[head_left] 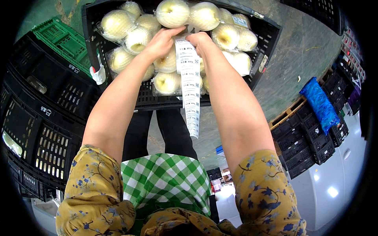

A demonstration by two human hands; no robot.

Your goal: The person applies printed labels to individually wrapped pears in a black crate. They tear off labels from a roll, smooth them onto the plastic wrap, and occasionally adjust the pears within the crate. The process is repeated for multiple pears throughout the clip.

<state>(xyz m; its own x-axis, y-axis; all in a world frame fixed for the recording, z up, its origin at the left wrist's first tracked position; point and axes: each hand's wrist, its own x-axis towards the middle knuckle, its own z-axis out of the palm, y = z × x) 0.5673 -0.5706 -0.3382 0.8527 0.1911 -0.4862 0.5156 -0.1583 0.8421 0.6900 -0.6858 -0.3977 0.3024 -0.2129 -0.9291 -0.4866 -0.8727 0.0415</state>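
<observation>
While the right hand [200, 42] pinches the label strip [189, 80] at upper centre, what the left hand [162, 42] grasps is unclear; one netted-fruit pack [241, 22], farther right, seems labelled, most others apparently not.

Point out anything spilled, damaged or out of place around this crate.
Nothing looks spilled or damaged. One oddity: a small pale scrap lies loose on the floor right of the black crate, like stray litter.
</observation>
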